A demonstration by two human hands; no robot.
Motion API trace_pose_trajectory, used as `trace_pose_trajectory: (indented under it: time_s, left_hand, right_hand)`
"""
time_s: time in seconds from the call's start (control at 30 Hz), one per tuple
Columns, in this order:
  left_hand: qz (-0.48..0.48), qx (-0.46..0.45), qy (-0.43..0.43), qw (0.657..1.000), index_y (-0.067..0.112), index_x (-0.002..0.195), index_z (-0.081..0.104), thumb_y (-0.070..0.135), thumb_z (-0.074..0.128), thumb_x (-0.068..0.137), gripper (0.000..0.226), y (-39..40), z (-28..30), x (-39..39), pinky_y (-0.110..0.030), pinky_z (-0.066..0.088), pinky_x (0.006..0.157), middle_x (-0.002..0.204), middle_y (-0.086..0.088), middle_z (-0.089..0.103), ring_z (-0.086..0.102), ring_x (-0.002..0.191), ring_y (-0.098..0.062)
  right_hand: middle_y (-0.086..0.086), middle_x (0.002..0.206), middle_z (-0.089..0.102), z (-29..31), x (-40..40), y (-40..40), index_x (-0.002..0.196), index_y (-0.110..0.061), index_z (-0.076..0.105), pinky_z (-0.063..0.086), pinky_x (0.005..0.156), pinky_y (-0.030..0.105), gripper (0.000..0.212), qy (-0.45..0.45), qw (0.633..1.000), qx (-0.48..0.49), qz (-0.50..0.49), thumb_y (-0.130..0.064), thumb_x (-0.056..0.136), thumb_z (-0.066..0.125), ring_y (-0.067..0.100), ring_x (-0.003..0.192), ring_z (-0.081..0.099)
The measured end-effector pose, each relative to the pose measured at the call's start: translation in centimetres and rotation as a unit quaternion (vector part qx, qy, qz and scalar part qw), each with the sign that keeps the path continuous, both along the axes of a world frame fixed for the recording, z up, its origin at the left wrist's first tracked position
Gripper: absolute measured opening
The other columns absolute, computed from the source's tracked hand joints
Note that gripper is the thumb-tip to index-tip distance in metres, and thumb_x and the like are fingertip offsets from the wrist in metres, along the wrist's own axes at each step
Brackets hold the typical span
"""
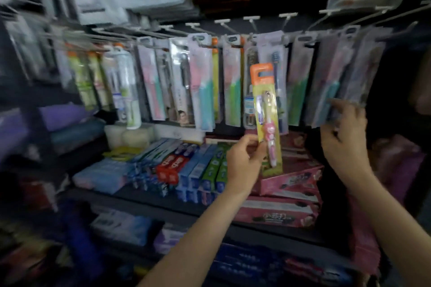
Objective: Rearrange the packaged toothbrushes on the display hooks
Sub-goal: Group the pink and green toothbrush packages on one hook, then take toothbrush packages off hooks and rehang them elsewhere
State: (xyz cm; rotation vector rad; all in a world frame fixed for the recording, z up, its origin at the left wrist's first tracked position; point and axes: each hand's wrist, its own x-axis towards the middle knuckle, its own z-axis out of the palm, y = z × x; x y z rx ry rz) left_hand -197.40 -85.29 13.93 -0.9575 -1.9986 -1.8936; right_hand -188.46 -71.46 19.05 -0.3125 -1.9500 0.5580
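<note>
My left hand [242, 158] pinches the lower edge of a yellow carded child's toothbrush pack with an orange hanger tab and pink handle [267, 119], held upright off the hooks, just in front of the row. At three o'clock, my right hand [342, 130] curls its fingers round the bottom of the clear sleeved toothbrush packs [331, 81] hanging there. I judge the risk is tugging those sleeves off their metal display hooks [250, 20], or the pinched card twisting loose, since the grip is low. At six o'clock the dark shelf [149, 198] carries toothpaste boxes [186, 165]; the shop is dim, crowded and blurred.
</note>
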Motion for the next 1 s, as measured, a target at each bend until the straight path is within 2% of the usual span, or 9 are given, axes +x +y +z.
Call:
trace_pose_trajectory:
  time_s: [0.17, 0.23, 0.27, 0.37, 0.47, 0.57, 0.67, 0.8, 1.0]
  left_hand:
    - [0.011, 0.038, -0.019, 0.999, 0.018, 0.084, 0.061, 0.013, 0.062, 0.088, 0.006, -6.6, 0.2, -1.7, -0.02, 0.049, 0.068, 0.078, 0.004, 0.064, 0.06, 0.071, -0.002]
    - [0.022, 0.056, -0.037, 0.998, 0.023, 0.085, 0.06, 0.015, 0.06, 0.089, 0.009, -9.5, 0.5, -3.1, -0.021, 0.049, 0.071, 0.083, 0.001, 0.066, 0.062, 0.077, -0.006]
    - [0.019, 0.067, -0.045, 0.997, 0.025, 0.087, 0.059, 0.016, 0.059, 0.09, 0.01, -11.0, 0.3, -3.7, -0.024, 0.05, 0.072, 0.084, 0.002, 0.066, 0.062, 0.079, -0.009]
    - [0.042, 0.064, -0.033, 0.997, 0.028, 0.103, 0.055, 0.024, 0.056, 0.093, 0.012, -17.2, 0.0, -6.3, -0.032, 0.051, 0.066, 0.083, 0.001, 0.065, 0.063, 0.076, -0.014]
    - [0.068, 0.056, -0.061, 0.994, 0.032, 0.11, 0.046, 0.022, 0.057, 0.092, 0.023, -22.6, -0.1, -9.9, -0.035, 0.049, 0.069, 0.087, -0.003, 0.065, 0.062, 0.079, -0.016]
    - [0.087, 0.06, -0.073, 0.992, 0.026, 0.112, 0.046, 0.015, 0.058, 0.091, 0.027, -28.5, 0.4, -12.7, -0.024, 0.046, 0.066, 0.089, -0.009, 0.065, 0.06, 0.077, -0.013]
    - [0.107, 0.06, -0.072, 0.99, 0.026, 0.115, 0.045, 0.013, 0.056, 0.091, 0.029, -33.2, 0.7, -15.4, -0.016, 0.046, 0.064, 0.093, -0.007, 0.063, 0.06, 0.082, -0.012]
    - [0.155, 0.074, -0.102, 0.98, 0.021, 0.121, 0.045, 0.008, 0.053, 0.092, 0.032, -37.8, 1.0, -19.6, -0.021, 0.042, 0.062, 0.081, -0.004, 0.061, 0.055, 0.072, -0.012]
    - [0.165, 0.042, -0.094, 0.981, 0.021, 0.119, 0.047, 0.004, 0.054, 0.09, 0.034, -40.5, 1.5, -25.7, -0.038, 0.047, 0.079, 0.074, 0.001, 0.059, 0.055, 0.074, -0.016]
  right_hand:
    - [0.02, 0.118, 0.045, 1.0, -1.8, -7.9, 0.112, -0.005, 0.057, 0.035, 0.101, 0.032, 0.037, -0.035, 0.993, 0.018, 0.11, -0.023, 0.082, 0.044, 0.031, 0.114, 0.038]
    - [0.014, 0.114, 0.046, 1.2, -3.8, -11.0, 0.108, -0.006, 0.059, 0.035, 0.093, 0.013, 0.026, -0.032, 0.986, 0.025, 0.162, -0.017, 0.086, 0.05, 0.024, 0.109, 0.042]
    - [0.01, 0.11, 0.046, 1.1, -4.9, -12.3, 0.107, -0.006, 0.059, 0.034, 0.09, 0.011, 0.024, -0.032, 0.983, 0.036, 0.175, -0.015, 0.086, 0.053, 0.022, 0.106, 0.044]
    - [0.0, 0.107, 0.044, 1.9, -9.3, -18.6, 0.109, -0.013, 0.056, 0.036, 0.089, 0.021, 0.023, -0.063, 0.969, 0.023, 0.237, -0.01, 0.087, 0.062, 0.018, 0.105, 0.048]
    - [-0.003, 0.106, 0.052, 2.2, -13.8, -24.2, 0.111, -0.02, 0.047, 0.04, 0.079, 0.008, 0.029, -0.122, 0.941, -0.016, 0.314, -0.014, 0.087, 0.061, 0.012, 0.103, 0.051]
    - [-0.007, 0.102, 0.058, 2.4, -17.8, -29.6, 0.12, -0.014, 0.045, 0.045, 0.083, 0.012, 0.031, -0.141, 0.919, -0.045, 0.365, -0.011, 0.09, 0.056, 0.006, 0.097, 0.055]
    - [-0.002, 0.105, 0.06, 2.3, -21.3, -33.3, 0.122, -0.011, 0.045, 0.041, 0.074, 0.006, 0.03, -0.143, 0.913, -0.077, 0.374, -0.003, 0.093, 0.048, 0.006, 0.094, 0.054]
    - [0.001, 0.105, 0.056, 2.4, -25.7, -36.0, 0.121, -0.01, 0.047, 0.043, 0.089, 0.027, 0.032, -0.164, 0.912, -0.074, 0.369, 0.003, 0.092, 0.046, 0.014, 0.102, 0.051]
    - [0.001, 0.105, 0.056, 3.6, -30.8, -37.9, 0.121, -0.013, 0.047, 0.043, 0.078, 0.019, 0.031, -0.157, 0.9, -0.092, 0.396, -0.008, 0.091, 0.056, 0.014, 0.1, 0.053]
